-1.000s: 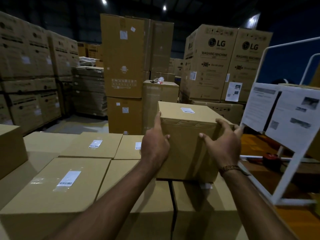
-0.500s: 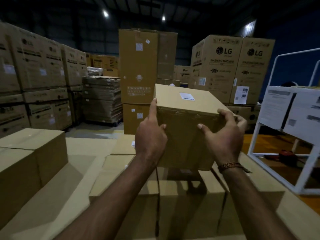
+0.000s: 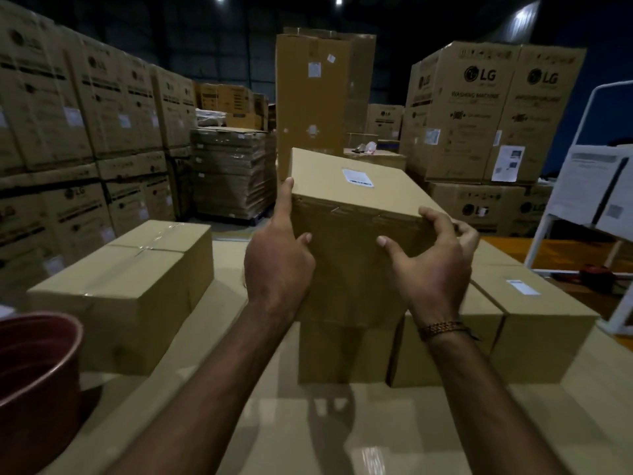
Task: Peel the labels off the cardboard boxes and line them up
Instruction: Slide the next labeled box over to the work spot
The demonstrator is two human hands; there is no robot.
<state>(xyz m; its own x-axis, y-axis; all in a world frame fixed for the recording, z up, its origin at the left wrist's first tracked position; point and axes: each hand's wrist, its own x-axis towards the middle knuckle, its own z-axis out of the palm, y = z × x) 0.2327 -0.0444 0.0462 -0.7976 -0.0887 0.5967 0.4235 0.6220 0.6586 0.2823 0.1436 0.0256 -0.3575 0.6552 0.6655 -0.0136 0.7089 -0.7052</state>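
I hold a plain cardboard box [image 3: 346,207] up in the air between both hands, tilted with its top toward me. A small white label [image 3: 357,176] is stuck on its top face. My left hand [image 3: 277,258] grips the box's left near edge, thumb on the front face. My right hand [image 3: 428,265] grips the right near corner, fingers curled over the top edge. Below, a box at the right [image 3: 534,313] carries a white label [image 3: 522,286] on its top. A taped box [image 3: 130,289] lies at the left.
Low boxes [image 3: 346,351] sit under the held one on a wide cardboard surface [image 3: 308,440]. A dark red bucket [image 3: 37,368] stands at the lower left. Tall stacks of printed cartons [image 3: 85,132] surround the area. A white metal frame with papers [image 3: 596,186] is at the right.
The box has been lifted off the stack and carried left and toward me. My view has swung left, bringing the taped box and the red bucket into sight.
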